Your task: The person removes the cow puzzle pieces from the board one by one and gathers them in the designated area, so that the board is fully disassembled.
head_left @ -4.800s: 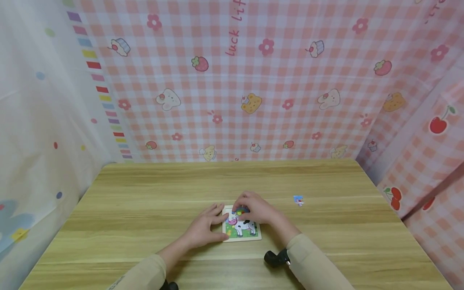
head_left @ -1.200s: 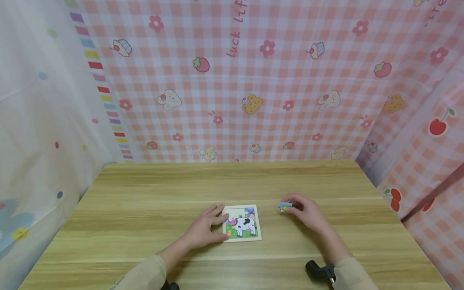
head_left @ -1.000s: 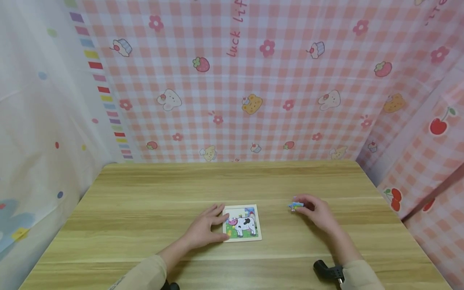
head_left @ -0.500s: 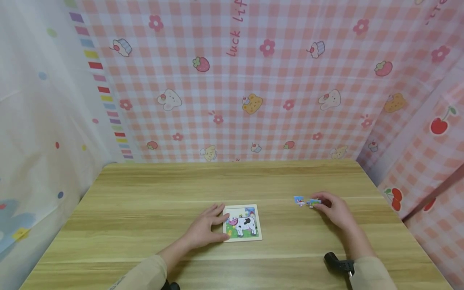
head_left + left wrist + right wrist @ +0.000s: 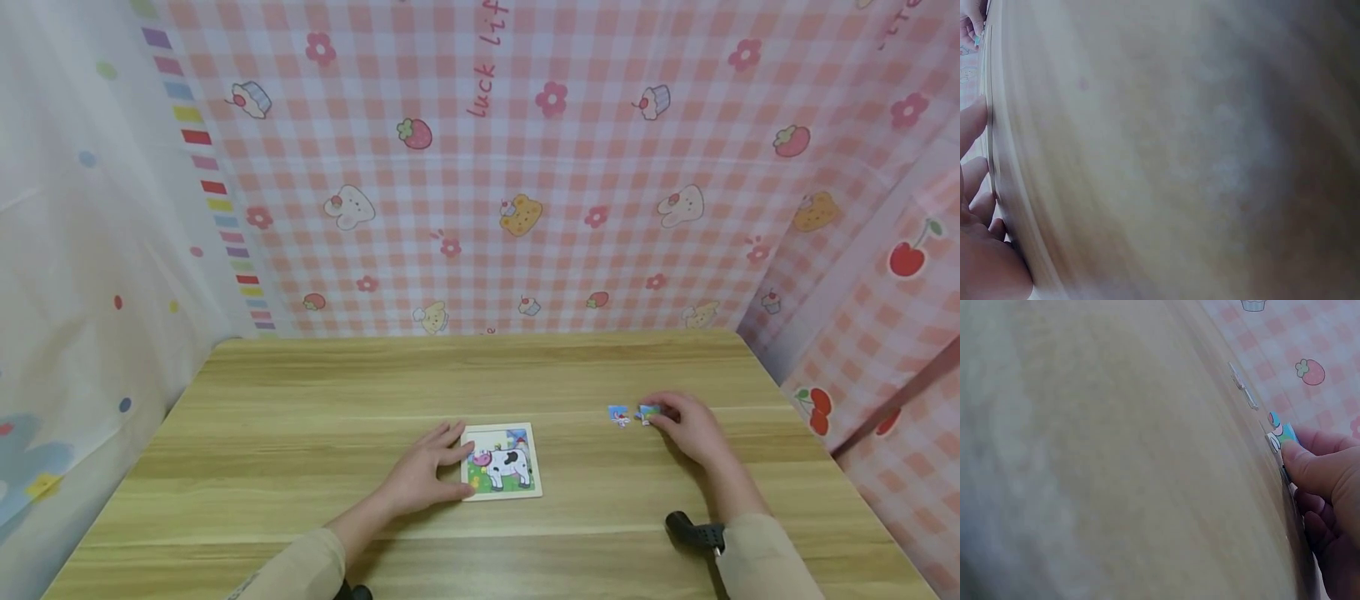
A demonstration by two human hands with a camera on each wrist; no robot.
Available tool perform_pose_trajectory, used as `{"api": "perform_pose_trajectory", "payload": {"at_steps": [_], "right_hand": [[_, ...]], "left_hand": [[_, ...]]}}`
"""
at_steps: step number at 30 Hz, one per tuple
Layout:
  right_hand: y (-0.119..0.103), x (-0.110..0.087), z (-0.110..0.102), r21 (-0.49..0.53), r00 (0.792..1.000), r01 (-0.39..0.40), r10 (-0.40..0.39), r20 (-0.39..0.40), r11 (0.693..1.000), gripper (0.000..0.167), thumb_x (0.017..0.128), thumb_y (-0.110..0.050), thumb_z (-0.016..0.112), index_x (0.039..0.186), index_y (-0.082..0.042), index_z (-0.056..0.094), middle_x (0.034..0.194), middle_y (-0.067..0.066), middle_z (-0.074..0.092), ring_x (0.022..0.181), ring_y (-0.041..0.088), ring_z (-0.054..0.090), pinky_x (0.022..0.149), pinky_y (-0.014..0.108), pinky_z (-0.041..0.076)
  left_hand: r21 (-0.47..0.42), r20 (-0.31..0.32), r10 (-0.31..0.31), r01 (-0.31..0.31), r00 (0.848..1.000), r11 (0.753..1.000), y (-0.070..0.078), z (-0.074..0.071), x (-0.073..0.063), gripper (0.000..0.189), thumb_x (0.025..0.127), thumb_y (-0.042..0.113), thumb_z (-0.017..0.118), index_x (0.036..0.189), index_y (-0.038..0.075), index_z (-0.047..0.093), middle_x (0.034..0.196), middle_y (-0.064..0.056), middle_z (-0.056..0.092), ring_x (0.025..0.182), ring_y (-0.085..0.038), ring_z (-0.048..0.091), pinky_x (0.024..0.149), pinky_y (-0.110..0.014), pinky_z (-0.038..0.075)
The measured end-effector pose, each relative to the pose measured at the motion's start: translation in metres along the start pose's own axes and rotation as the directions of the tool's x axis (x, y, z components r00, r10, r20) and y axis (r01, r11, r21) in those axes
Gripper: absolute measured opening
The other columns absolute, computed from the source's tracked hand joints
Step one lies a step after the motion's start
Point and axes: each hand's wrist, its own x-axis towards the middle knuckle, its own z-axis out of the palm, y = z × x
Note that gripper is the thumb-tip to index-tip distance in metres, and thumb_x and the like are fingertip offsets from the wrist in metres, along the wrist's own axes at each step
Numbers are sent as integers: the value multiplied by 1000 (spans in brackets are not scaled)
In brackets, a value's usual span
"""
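A small jigsaw board (image 5: 501, 495) with a light wooden rim and a cow picture lies flat mid-table. Its upper-left part is bare and pale. My left hand (image 5: 420, 471) rests at the board's left edge, thumb near the lower corner and fingers along the side, fairly straight. To the right, my right hand (image 5: 690, 429) pinches a blue and green puzzle piece (image 5: 647, 414) between thumb and fingers. In the right wrist view this puzzle piece (image 5: 1284, 434) is tilted close over the tabletop. Just left of it lies another puzzle piece (image 5: 618, 414), blue with white and red.
The wooden table (image 5: 337, 392) reaches back to a pink checked cloth (image 5: 450, 167). White cloth (image 5: 105, 250) hangs at the left, cherry-print cloth at the right. A black wrist mount (image 5: 693, 532) sticks out from the right sleeve.
My right hand was over the board at first. It has carried the puzzle piece rightwards, past the loose one, and laid it flatter near the table. My left hand stays put.
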Motion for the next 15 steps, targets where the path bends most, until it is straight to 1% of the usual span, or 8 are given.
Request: {"api": "perform_pose_trajectory", "payload": {"at_steps": [8,15], "right_hand": [[-1,1,2,-20,1000,-5,4,-6,1000,20,90,-4,70,110,-3,72,102,16,64,89,29,58,78,44,48],[-1,1,3,-25,1000,-31,31,-2,999,18,91,-6,70,109,-3,71,103,17,63,91,31,57,79,46,47]], "left_hand": [[-5,-5,-7,6,1000,1000,0,0,0,66,84,35,79,139,5,56,158,-14,31,147,-40,19,114,-63,17],[-2,-4,-3,3,1000,1000,1,0,0,66,85,35,79,139,5,56,158,-15,31,147,-40,19,114,-63,17]]}}
